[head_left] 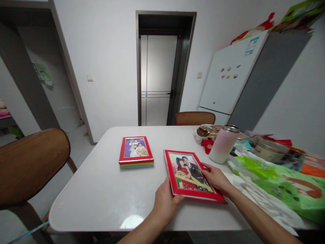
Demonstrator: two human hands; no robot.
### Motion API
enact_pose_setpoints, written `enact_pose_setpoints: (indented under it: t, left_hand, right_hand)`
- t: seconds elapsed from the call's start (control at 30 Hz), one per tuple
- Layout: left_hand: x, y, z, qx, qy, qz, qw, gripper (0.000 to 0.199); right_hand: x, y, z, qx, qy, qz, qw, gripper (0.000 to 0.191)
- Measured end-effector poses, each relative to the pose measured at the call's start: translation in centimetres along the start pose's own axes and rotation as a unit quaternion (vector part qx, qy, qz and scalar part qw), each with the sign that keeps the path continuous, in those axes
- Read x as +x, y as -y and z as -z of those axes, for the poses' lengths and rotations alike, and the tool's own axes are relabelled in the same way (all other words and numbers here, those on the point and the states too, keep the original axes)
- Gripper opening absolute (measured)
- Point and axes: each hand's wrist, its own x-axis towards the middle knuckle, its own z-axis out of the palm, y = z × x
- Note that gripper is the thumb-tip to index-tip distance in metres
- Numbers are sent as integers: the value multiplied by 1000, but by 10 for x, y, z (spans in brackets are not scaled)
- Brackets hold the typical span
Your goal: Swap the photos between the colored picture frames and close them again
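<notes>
Left hand point(165, 201) and right hand point(215, 177) hold a red picture frame point(191, 173)

The frame is near the front of the white surface point(109, 196), a bit right of the middle. I cannot tell if it touches. It has a wide, shiny red border and four straight sides, and its top leans left. The picture point(188, 167) inside shows two people, one in a red dress and one in a dark suit, with a yellow strip across them.

The left grip pinches the bottom left corner, thumb in front. The right grip pinches the right side.

The surface's front edge runs under the arms. On the left, there is lots of room up to the round corner. A stack of frames point(136, 149) sits farther back there. The right side is tight: a pink bottle point(223, 145), a white cloth point(264, 195) and a green bag point(294, 189) crowd in.
</notes>
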Motion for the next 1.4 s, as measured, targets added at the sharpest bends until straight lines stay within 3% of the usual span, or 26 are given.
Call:
enact_pose_setpoints:
  t: [0.07, 0.13, 0.27, 0.37, 0.5, 0.63, 0.77, 0.83, 0.93, 1.07, 1.2, 1.3, 1.4]
  left_hand:
    - [3, -2, 1, 116, 1, -2, 993, 46]
    - [6, -4, 1, 170, 9, 4, 985, 41]
    - [7, -2, -1, 172, 14, 8, 985, 39]
    - [4, 4, 9, 146, 10, 11, 989, 45]
    - [8, 23, 48, -9, -115, 74, 991, 54]
    - [19, 48, 94, -81, -209, 132, 966, 51]
    - [22, 61, 121, -178, -266, 164, 933, 46]
    - [19, 62, 127, -230, -277, 170, 917, 42]
    - [12, 58, 130, -307, -276, 170, 895, 31]
    - [1, 48, 128, -387, -300, 138, 861, 27]
    - [-21, 27, 124, -413, -323, 88, 847, 33]
    - [-44, 0, 123, -354, -330, 53, 873, 36]
    - [-71, -27, 119, -186, -271, 19, 944, 33]
  right_hand:
    - [4, -2, -4, -85, -4, 26, 996, 41]
    - [8, -4, -7, -163, -14, 36, 986, 40]
    - [13, -7, -8, -229, -22, 35, 973, 40]
    - [13, 2, -13, -252, -35, 50, 966, 41]
    - [2, 46, -45, -226, -63, 192, 953, 38]
    - [-12, 109, -103, -180, 17, 327, 927, 38]
    - [-15, 151, -151, -204, 51, 372, 904, 48]
    - [-16, 161, -161, -211, 60, 377, 900, 38]
    - [-29, 165, -163, -210, 84, 392, 892, 18]
    - [-60, 159, -152, -160, 125, 421, 884, 16]
    - [-80, 151, -133, -22, 107, 342, 933, 38]
    - [-89, 151, -117, 109, 126, 235, 958, 52]
    - [-104, 153, -102, 256, 150, 142, 944, 57]
